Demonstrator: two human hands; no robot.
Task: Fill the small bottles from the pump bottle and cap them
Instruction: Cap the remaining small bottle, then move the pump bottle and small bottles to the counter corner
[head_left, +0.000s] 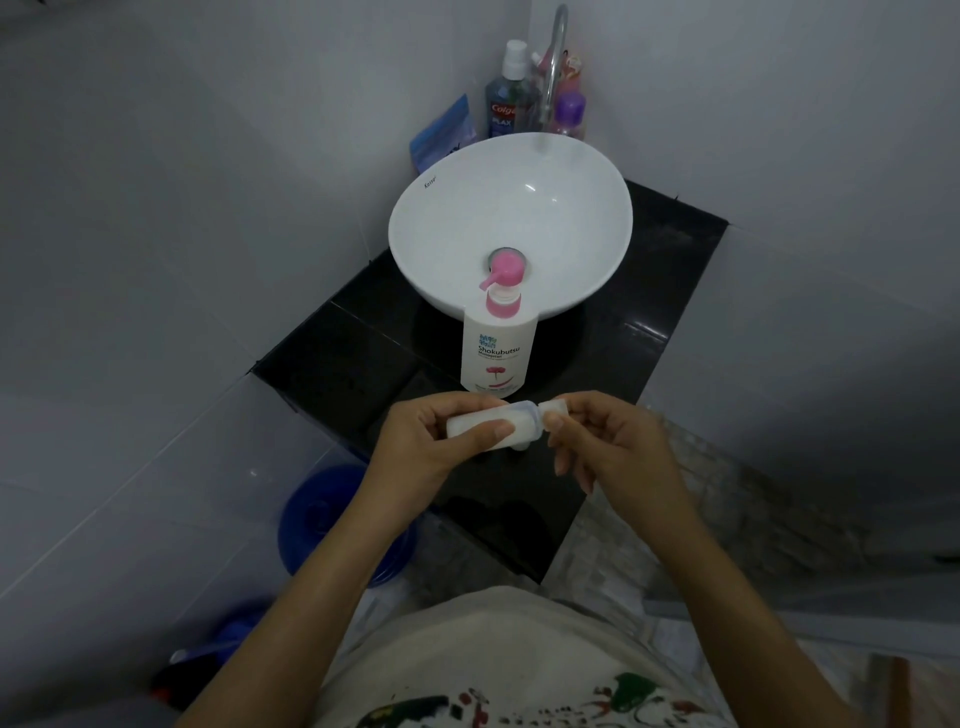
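My left hand (436, 441) fingers clamp the small translucent white plastic bottle (491, 422) lying sideways, neck pointing right, where my right hand (597, 441) fingertips pinch its small white cap (551, 406), just before the white pink-topped pump bottle (497, 343).

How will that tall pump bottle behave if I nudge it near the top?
The pump bottle looks tall and narrow, standing on the glossy black counter, so it may tip rather than slide. Its opaque body hides the fill level, so weight is uncertain.
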